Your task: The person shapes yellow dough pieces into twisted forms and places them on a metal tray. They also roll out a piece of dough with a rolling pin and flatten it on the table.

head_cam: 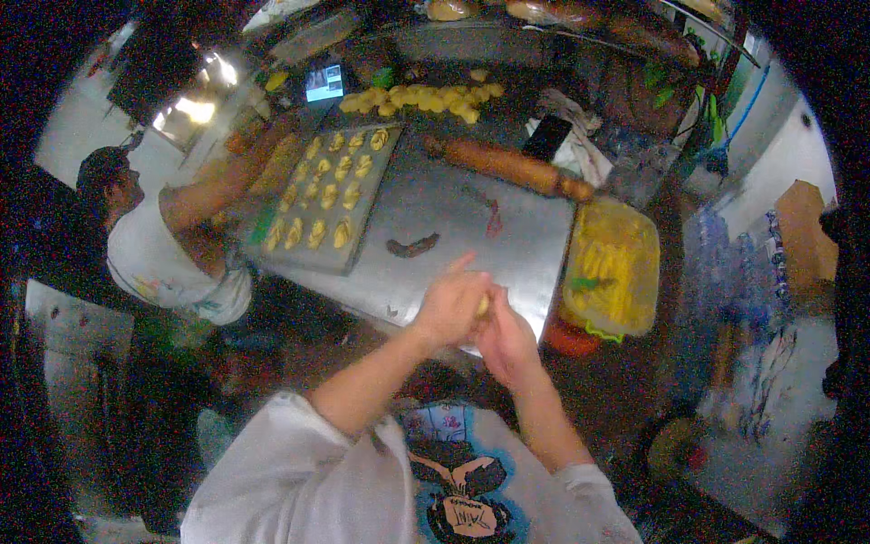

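Both my hands are pressed together over the near part of a metal worktable [448,197]. My left hand [450,307] curls over from one side, and my right hand [506,333] closes against it from the other. A small pale-yellow piece, apparently dough [483,305], shows between them; most of it is hidden by the fingers. Beyond my left hand, a dark brown curved strip or smear [413,245] lies on the metal. A reddish streak [494,219] marks the surface farther right.
A baking tray [371,187] with rows of shaped dough pieces lies left; a co-worker's arm [224,187] reaches beside it. Yellow dough balls [428,98] line the back near a lit screen [324,83]. A rolling pin [506,165], dark phone [547,136] and yellowish container [642,255] are right.
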A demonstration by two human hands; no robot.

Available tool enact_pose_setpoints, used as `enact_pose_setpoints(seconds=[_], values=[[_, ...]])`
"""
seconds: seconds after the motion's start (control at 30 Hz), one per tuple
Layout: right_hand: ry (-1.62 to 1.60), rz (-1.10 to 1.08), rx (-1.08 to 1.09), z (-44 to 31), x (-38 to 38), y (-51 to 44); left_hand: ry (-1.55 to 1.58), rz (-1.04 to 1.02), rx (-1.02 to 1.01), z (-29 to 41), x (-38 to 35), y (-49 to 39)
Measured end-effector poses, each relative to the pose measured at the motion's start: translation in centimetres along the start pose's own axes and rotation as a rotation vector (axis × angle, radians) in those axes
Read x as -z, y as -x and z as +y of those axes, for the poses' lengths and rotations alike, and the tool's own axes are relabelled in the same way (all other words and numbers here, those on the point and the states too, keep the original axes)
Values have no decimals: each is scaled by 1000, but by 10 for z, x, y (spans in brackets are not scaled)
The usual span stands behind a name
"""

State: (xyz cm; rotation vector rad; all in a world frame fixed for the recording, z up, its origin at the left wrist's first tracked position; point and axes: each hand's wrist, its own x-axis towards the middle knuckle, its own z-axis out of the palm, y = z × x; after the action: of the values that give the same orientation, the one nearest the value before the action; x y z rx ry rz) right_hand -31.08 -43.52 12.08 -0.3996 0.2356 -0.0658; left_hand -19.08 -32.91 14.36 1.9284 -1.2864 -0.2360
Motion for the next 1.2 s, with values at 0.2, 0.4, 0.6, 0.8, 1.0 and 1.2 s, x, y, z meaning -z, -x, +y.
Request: enact_pose_setpoints(seconds=[0.2,0.4,0.6,0.8,1.0,1.2], values=[[382,333,207,-20,20,18,-385,23,66,-32,-25,-16],[1161,535,884,-123,-52,20,-250,-99,160,-36,-32,-35],[1639,456,1308,-110,-156,-50,683,380,265,-104,72,-42],[2275,598,590,17,-12,-105,690,389,379,-110,158,15],[1531,759,454,-4,26,-96,754,365,456,-109,139,75],[1142,666,310,-75,12,-62,839,54,480,-87,98,69]])
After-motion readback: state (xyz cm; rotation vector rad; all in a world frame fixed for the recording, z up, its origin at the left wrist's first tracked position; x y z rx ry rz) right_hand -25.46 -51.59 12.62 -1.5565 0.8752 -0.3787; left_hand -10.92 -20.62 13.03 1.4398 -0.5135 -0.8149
